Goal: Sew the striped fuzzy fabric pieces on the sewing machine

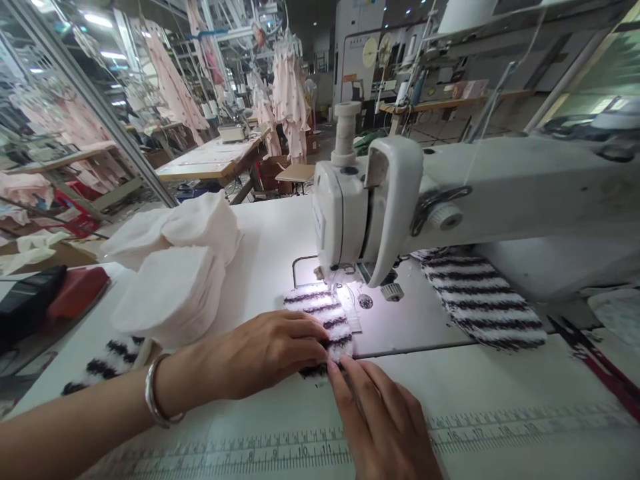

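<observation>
A small black-and-white striped fuzzy fabric piece [320, 313] lies under the needle area of a white sewing machine [380, 200]. My left hand [265, 350], with a silver bangle on the wrist, lies flat on the piece's near left side, fingers stretched out together. My right hand [380, 420] comes in from below, and its fingertips press the piece's near edge. Neither hand grips anything.
Stacks of white cut fabric pieces [175, 267] sit left of the machine. Another striped fabric piece [480, 300] lies right of the needle, and a third [107, 357] pokes out at left. Red-handled scissors [600, 363] lie at right. A printed ruler [280, 457] runs along the table's front.
</observation>
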Demonstrator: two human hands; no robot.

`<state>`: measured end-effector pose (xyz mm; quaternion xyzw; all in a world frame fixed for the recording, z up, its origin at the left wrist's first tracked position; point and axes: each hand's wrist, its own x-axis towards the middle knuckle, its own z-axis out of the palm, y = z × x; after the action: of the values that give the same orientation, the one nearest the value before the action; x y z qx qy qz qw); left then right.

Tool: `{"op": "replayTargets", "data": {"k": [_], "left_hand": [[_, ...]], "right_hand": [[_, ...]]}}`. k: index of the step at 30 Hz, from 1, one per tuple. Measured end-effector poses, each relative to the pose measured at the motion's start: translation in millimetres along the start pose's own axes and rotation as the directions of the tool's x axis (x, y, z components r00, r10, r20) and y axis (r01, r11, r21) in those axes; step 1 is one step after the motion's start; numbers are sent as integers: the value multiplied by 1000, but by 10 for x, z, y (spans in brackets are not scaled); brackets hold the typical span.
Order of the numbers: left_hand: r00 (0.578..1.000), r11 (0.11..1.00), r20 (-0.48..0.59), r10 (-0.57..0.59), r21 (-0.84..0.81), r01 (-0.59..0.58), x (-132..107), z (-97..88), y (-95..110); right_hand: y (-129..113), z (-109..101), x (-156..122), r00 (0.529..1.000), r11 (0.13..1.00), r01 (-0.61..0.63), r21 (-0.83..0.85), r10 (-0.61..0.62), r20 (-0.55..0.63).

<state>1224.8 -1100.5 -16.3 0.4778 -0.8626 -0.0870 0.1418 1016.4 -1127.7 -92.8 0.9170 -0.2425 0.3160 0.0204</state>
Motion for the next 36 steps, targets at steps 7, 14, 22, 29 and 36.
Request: {"op": "replayTargets", "data": {"k": [7,14,22,29,36], "left_hand": [[998,998,-16,-56,-43,56,52,-9,-168],[993,994,-69,-94,-69,89,97,-8,-288],[978,982,-115,-176,49,182,125,43,-273],[956,950,-155,-250,153,273,186,95,-203],[991,990,8,-132,-51,133,158,-98,-322]], "right_hand": [[96,51,226,1000,1000,-11,22,11,19],[273,39,409,993,998,61,8,-61,101],[586,38,569,980,985,111,136,-131,148],[801,-51,750,970,980,179,92,-191,147],[228,50,446,990,999,46,-19,-43,132]]}}
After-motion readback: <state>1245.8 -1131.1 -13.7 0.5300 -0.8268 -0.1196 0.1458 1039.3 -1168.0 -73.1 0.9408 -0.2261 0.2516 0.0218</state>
